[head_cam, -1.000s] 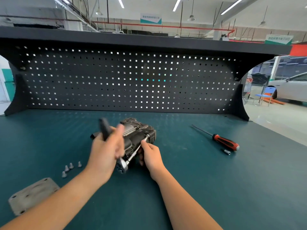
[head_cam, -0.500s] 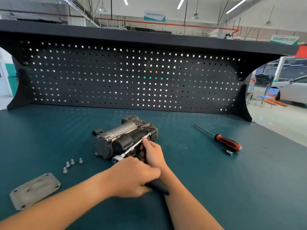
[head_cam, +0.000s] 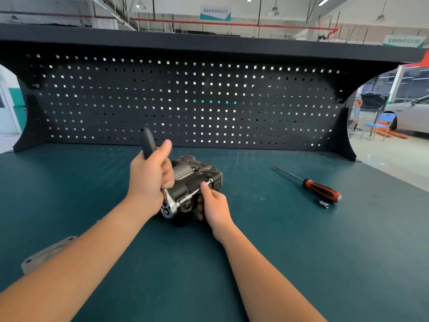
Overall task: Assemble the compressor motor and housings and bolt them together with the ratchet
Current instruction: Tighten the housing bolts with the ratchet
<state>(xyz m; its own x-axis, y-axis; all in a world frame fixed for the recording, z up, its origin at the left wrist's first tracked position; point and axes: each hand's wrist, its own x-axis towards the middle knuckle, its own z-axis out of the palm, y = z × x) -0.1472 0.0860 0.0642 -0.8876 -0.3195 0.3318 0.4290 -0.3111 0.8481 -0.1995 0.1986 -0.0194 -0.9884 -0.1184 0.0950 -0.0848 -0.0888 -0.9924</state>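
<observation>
The dark compressor point(head_cam: 197, 175) lies on its side in the middle of the green bench point(head_cam: 278, 252). My left hand point(head_cam: 148, 180) grips the black handle of the ratchet point(head_cam: 169, 208), which points up and away; the chrome head sits low at the compressor's near end. An extension bar point(head_cam: 190, 196) runs from the head along the housing to a bolt at the far right. My right hand point(head_cam: 212, 205) pinches that bar near its tip. My left arm hides the loose bolts.
A grey cover plate point(head_cam: 46, 254) lies at the near left, partly under my left forearm. A red-and-black screwdriver point(head_cam: 320, 189) and a small socket bit point(head_cam: 321, 203) lie to the right. The black pegboard point(head_cam: 185, 101) closes the bench's back.
My left hand has swung the ratchet handle from low and toward me back up and away. My right hand stays on the extension bar; the compressor has not moved.
</observation>
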